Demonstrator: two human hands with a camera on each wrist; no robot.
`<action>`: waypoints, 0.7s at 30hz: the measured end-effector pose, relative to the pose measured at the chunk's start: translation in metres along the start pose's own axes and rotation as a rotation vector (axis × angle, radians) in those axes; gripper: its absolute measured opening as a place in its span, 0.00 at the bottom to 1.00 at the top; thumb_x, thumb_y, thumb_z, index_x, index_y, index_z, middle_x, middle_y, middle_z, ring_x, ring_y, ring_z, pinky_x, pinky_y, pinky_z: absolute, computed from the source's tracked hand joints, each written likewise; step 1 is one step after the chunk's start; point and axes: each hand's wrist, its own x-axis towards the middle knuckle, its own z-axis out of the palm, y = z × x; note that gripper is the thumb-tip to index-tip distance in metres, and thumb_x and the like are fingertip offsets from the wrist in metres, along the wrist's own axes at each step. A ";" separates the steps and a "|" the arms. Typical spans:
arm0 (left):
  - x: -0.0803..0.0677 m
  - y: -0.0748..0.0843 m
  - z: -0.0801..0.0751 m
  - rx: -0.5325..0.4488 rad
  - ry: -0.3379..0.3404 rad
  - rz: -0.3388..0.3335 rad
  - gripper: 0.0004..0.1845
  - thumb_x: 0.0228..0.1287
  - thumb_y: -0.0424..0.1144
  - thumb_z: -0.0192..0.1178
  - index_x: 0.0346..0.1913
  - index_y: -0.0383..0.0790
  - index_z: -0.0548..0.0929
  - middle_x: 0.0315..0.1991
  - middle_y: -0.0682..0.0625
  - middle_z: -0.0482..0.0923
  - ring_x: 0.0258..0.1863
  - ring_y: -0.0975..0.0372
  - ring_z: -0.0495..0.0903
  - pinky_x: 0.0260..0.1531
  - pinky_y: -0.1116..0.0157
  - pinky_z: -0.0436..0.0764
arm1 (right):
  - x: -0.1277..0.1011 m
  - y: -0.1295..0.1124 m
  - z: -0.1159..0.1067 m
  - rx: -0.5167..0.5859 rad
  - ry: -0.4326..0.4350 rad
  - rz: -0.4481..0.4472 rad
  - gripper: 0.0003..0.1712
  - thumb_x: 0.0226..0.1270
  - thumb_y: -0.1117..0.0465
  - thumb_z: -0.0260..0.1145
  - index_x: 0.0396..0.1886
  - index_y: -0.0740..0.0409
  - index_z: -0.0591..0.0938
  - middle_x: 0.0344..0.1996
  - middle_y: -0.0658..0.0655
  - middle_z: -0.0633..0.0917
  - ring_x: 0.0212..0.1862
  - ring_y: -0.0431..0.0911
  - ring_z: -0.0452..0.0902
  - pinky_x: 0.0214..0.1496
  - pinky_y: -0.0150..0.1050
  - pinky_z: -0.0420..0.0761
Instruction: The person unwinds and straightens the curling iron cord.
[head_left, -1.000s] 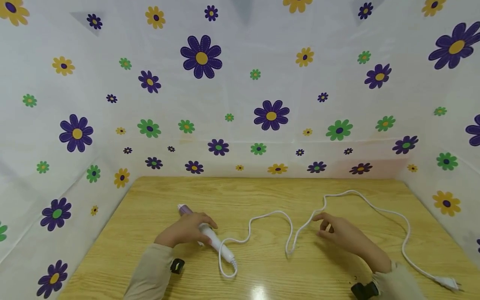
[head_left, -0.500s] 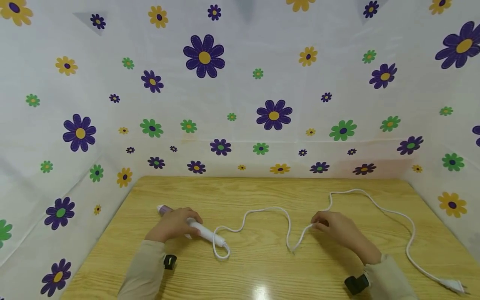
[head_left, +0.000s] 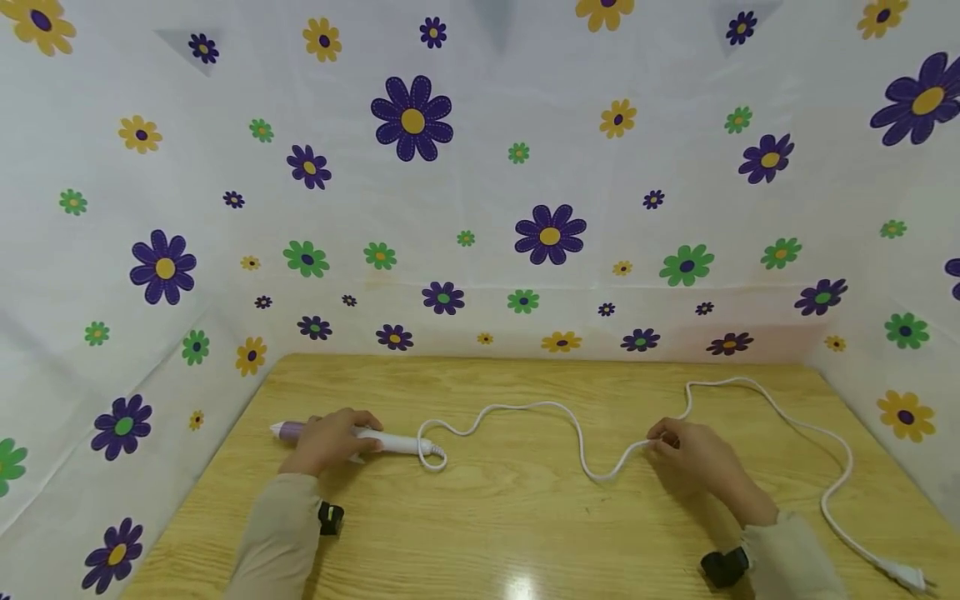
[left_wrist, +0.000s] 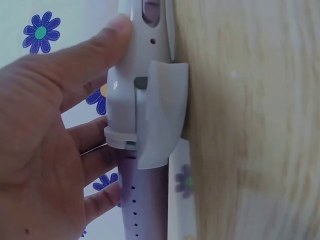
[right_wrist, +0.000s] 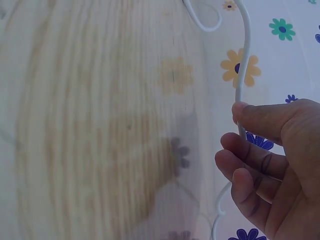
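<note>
A white curling iron [head_left: 397, 442] with a purple barrel lies almost level across the left side of the table. My left hand [head_left: 324, 442] grips it around the middle, hiding part of the body. In the left wrist view the thumb lies along the white body of the curling iron [left_wrist: 121, 107], near its lever [left_wrist: 162, 120], and fingers reach behind it. A white power cord [head_left: 551, 404] runs in waves from the handle to the right. My right hand [head_left: 701, 457] pinches this cord; the right wrist view shows the cord [right_wrist: 246, 50] between thumb and forefinger.
Beyond the right hand the cord bends back, then curves forward to a white plug [head_left: 903, 575] at the table's front right. A flower-printed white sheet [head_left: 480, 192] encloses the wooden table [head_left: 487, 525] at the back and sides. Black wrist straps [head_left: 724, 568] show below the sleeves.
My left hand has moved left, turning the curling iron from slanted to nearly level. My right hand has taken hold of the cord and drawn it right, so its bends are wider.
</note>
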 end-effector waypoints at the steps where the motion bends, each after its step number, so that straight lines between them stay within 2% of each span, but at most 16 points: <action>1: 0.001 0.001 0.001 -0.003 0.000 0.001 0.13 0.58 0.50 0.66 0.45 0.53 0.85 0.49 0.48 0.85 0.45 0.55 0.81 0.54 0.42 0.65 | 0.000 0.000 0.001 0.002 0.000 0.001 0.05 0.65 0.60 0.65 0.37 0.56 0.83 0.29 0.52 0.85 0.31 0.43 0.78 0.31 0.40 0.76; 10: 0.014 0.012 0.003 -0.037 -0.021 0.004 0.13 0.57 0.48 0.67 0.45 0.51 0.86 0.48 0.50 0.85 0.43 0.58 0.81 0.55 0.43 0.65 | 0.000 0.002 0.001 0.008 0.015 0.008 0.06 0.65 0.60 0.65 0.38 0.56 0.82 0.29 0.52 0.85 0.31 0.43 0.79 0.30 0.40 0.76; 13: 0.013 0.009 0.004 -0.060 -0.020 0.016 0.14 0.57 0.48 0.68 0.45 0.50 0.86 0.50 0.47 0.84 0.48 0.54 0.80 0.55 0.41 0.65 | -0.002 0.003 0.000 0.033 0.007 0.010 0.06 0.66 0.60 0.64 0.40 0.57 0.82 0.30 0.52 0.85 0.32 0.43 0.79 0.31 0.40 0.76; 17: 0.009 0.002 0.006 -0.156 0.000 0.050 0.18 0.57 0.49 0.68 0.49 0.47 0.85 0.56 0.42 0.80 0.58 0.45 0.75 0.58 0.37 0.64 | -0.006 0.003 -0.005 0.100 0.033 0.014 0.09 0.67 0.62 0.64 0.44 0.60 0.82 0.32 0.54 0.85 0.31 0.42 0.78 0.31 0.37 0.75; 21: 0.003 -0.003 0.006 -0.243 0.039 0.086 0.20 0.59 0.49 0.66 0.53 0.45 0.83 0.59 0.39 0.76 0.62 0.41 0.71 0.60 0.40 0.67 | -0.009 0.002 -0.011 0.117 0.056 0.006 0.13 0.68 0.60 0.63 0.48 0.63 0.81 0.33 0.54 0.85 0.32 0.42 0.78 0.31 0.35 0.75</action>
